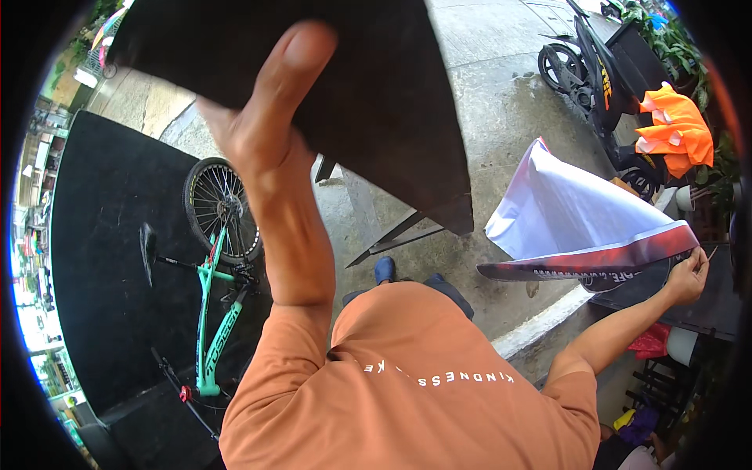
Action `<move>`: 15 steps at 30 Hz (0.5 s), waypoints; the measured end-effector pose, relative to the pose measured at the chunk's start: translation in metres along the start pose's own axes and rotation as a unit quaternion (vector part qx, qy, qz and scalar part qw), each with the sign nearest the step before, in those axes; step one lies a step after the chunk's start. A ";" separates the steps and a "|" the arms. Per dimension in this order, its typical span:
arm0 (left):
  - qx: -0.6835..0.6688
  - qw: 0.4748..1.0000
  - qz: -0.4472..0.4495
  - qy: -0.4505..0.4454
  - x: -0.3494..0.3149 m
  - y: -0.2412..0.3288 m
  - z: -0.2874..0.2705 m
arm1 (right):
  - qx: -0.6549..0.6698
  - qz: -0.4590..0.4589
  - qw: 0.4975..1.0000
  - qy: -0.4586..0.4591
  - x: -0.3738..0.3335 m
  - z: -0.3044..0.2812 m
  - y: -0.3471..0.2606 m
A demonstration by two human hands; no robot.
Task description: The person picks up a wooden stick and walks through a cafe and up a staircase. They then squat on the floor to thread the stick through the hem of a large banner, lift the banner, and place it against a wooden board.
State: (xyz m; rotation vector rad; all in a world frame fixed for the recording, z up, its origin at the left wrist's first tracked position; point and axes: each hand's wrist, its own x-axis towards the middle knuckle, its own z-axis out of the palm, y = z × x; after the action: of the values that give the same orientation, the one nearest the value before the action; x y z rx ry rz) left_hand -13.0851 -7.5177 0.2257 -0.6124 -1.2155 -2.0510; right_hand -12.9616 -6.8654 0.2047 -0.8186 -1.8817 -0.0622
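My left hand (270,129) is raised in front of me at the edge of a large black panel (384,102). Its thumb lies over the near face, and the fingers are mostly hidden and blurred. Thin black frame bars (403,233) show below the panel's lower corner. Out to the right, my right hand (687,277) pinches the corner of a printed banner sheet (576,205). The sheet hangs loosely folded, its white back facing up and a red and dark printed strip along the near edge.
A teal bicycle (205,313) stands at the left in front of a big black board (117,258). At the upper right, a motorcycle (599,86) is parked with orange cloth (675,129) on it. A white-edged step (544,321) crosses the concrete near my feet.
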 end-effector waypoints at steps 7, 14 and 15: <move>0.045 0.995 -0.060 -0.069 0.059 -0.023 0.092 | 0.004 0.014 1.000 0.012 -0.008 -0.019 0.018; 0.064 0.971 -0.030 -0.228 0.128 -0.115 0.140 | 0.033 0.036 0.998 0.029 -0.022 -0.022 0.047; 0.073 0.973 -0.029 -0.218 0.137 -0.126 0.145 | 0.037 0.036 0.998 0.030 -0.021 -0.024 0.050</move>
State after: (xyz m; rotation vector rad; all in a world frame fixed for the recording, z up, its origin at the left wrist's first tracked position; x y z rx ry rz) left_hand -13.2620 -7.3869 0.3125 -1.0026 -1.6327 -1.9076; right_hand -12.9093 -6.8469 0.1831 -0.8243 -1.7854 0.0261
